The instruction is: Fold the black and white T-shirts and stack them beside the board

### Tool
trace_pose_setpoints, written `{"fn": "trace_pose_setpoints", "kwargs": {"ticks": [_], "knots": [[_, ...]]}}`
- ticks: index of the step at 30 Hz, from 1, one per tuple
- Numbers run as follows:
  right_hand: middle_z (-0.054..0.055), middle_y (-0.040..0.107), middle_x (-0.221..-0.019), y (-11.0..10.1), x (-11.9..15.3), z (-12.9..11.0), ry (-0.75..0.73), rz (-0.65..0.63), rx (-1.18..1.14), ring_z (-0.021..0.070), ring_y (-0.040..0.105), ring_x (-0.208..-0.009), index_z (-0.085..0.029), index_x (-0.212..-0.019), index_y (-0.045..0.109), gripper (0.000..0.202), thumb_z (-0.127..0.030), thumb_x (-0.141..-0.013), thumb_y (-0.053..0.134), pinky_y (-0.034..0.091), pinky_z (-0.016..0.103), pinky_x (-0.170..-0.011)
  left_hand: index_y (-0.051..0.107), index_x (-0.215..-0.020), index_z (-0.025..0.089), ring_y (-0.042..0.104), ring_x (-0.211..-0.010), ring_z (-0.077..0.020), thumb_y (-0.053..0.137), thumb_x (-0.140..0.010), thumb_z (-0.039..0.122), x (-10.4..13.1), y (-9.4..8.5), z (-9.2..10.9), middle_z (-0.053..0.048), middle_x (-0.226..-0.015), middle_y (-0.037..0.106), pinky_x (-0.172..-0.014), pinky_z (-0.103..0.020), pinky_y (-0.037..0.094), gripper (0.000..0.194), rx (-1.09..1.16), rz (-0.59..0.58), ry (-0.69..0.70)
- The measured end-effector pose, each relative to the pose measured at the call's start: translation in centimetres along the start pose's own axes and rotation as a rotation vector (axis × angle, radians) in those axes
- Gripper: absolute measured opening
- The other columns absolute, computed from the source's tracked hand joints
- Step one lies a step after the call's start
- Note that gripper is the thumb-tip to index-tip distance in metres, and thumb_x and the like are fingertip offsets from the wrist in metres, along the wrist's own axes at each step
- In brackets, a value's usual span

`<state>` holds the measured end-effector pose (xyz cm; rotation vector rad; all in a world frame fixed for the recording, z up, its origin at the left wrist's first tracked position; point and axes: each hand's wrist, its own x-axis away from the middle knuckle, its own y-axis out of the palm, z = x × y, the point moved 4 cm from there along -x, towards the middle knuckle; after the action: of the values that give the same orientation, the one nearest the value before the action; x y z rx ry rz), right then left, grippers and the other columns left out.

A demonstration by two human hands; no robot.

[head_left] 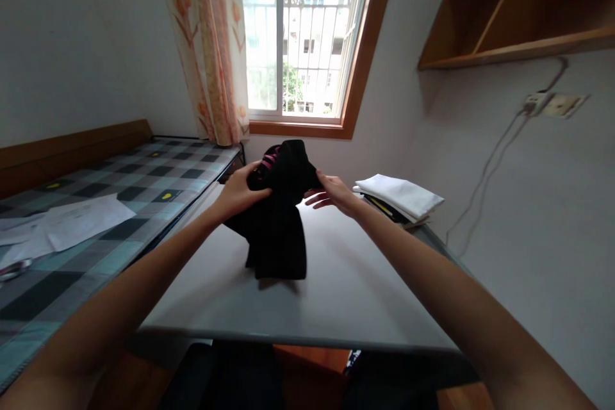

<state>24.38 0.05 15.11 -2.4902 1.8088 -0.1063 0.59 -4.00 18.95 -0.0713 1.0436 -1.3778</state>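
Observation:
Held up over the white table (pixel 365 295) is a black garment (pixel 283 230), bunched at the top. Its lower part hangs down toward the tabletop in straight-edged panels; which kind of garment it is I cannot tell. A bit of pink striping shows in the folds near my left hand (pixel 240 193), which grips the bunched left side with the thumb in front. On the other side, my right hand (pixel 334 193) pinches the garment's right edge between thumb and forefinger, its other fingers stretched out loosely below.
A white folded cloth (pixel 401 195) lies on a stack at the table's right edge. To the left stands a bed with a checked cover (pixel 187 170) and loose papers (pixel 72 224). Cables (pixel 485 173) run down the right wall, below a wooden shelf (pixel 519 45).

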Motion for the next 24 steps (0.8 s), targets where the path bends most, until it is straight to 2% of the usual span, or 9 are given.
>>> {"fn": "trace_pose_setpoints", "kwargs": {"ticks": [3,6,8,11,13,15,18,21,24], "knots": [[0.013,0.073,-0.092,-5.5,0.3,0.8,0.001,0.157,0.189,0.0197,0.069,-0.069,-0.015,-0.104,0.061,0.039,-0.051,-0.092,0.051,0.056,0.031,-0.060,0.056,-0.132,0.022,0.062,-0.108,-0.0299,0.068,-0.069,0.040,-0.4,-4.1,-0.8,-0.005,-0.121,0.066,-0.096,-0.041,0.047,0.067,-0.328,0.114,-0.093],[0.016,0.071,-0.101,-12.0,1.1,1.5,-0.012,0.435,0.646,0.0222,0.069,-0.083,-0.012,-0.102,0.065,0.031,-0.039,-0.090,0.055,0.054,0.033,-0.072,0.050,-0.138,0.025,0.062,-0.107,-0.0346,0.066,-0.072,0.050,-0.8,-6.6,-1.8,-0.007,-0.121,0.067,-0.092,-0.044,0.047,0.073,-0.593,0.129,-0.204],[0.017,0.068,-0.112,-15.6,1.8,2.1,-0.008,0.570,1.010,0.0267,0.065,-0.102,-0.013,-0.109,0.066,0.034,-0.038,-0.086,0.059,0.050,0.036,-0.087,0.046,-0.141,0.024,0.062,-0.106,-0.0375,0.063,-0.072,0.061,-0.8,-6.7,-3.0,-0.010,-0.118,0.068,-0.090,-0.045,0.046,0.080,-0.705,0.077,-0.269],[0.021,0.057,-0.132,-19.7,3.0,4.1,0.160,0.677,1.337,0.0341,0.055,-0.118,-0.013,-0.130,0.057,0.056,-0.041,-0.081,0.064,0.045,0.043,-0.095,0.043,-0.143,0.019,0.060,-0.109,-0.0384,0.050,-0.078,0.070,-0.4,-5.6,-5.6,-0.014,-0.116,0.069,-0.092,-0.046,0.043,0.083,-0.782,0.007,-0.325],[0.021,0.053,-0.137,-21.4,3.8,5.8,0.256,0.649,1.435,0.0360,0.051,-0.123,-0.015,-0.138,0.050,0.066,-0.044,-0.080,0.065,0.043,0.046,-0.096,0.044,-0.143,0.018,0.057,-0.115,-0.0368,0.042,-0.083,0.069,0.0,-4.3,-7.5,-0.016,-0.123,0.065,-0.097,-0.046,0.040,0.079,-0.786,-0.049,-0.295],[0.021,0.052,-0.139,-22.3,4.3,7.3,0.325,0.605,1.479,0.0362,0.050,-0.124,-0.017,-0.142,0.045,0.071,-0.044,-0.079,0.064,0.043,0.048,-0.095,0.046,-0.142,0.020,0.051,-0.124,-0.0346,0.039,-0.086,0.066,0.7,-2.7,-9.3,-0.015,-0.136,0.057,-0.102,-0.045,0.036,0.073,-0.750,-0.158,-0.228],[0.019,0.057,-0.133,-22.7,4.8,8.5,0.358,0.585,1.488,0.0343,0.053,-0.120,-0.020,-0.140,0.049,0.059,-0.037,-0.084,0.057,0.044,0.047,-0.094,0.045,-0.143,0.023,0.041,-0.134,-0.0328,0.045,-0.081,0.067,2.5,-0.2,-11.4,-0.012,-0.147,0.045,-0.105,-0.043,0.033,0.076,-0.674,-0.357,-0.202],[0.021,0.064,-0.122,-22.6,5.0,8.4,0.389,0.660,1.430,0.0339,0.061,-0.109,-0.022,-0.131,0.059,0.046,-0.030,-0.088,0.047,0.047,0.045,-0.087,0.038,-0.147,0.028,0.039,-0.134,-0.0342,0.056,-0.074,0.066,4.7,1.8,-12.4,-0.012,-0.149,0.042,-0.104,-0.045,0.034,0.084,-0.666,-0.463,-0.238],[0.025,0.066,-0.113,-22.6,5.1,7.3,0.383,0.755,1.353,0.0366,0.064,-0.102,-0.019,-0.127,0.063,0.045,-0.031,-0.091,0.040,0.048,0.046,-0.079,0.032,-0.149,0.034,0.045,-0.128,-0.0351,0.059,-0.077,0.056,6.3,2.8,-12.6,-0.012,-0.144,0.047,-0.099,-0.047,0.036,0.080,-0.736,-0.476,-0.253]]}}
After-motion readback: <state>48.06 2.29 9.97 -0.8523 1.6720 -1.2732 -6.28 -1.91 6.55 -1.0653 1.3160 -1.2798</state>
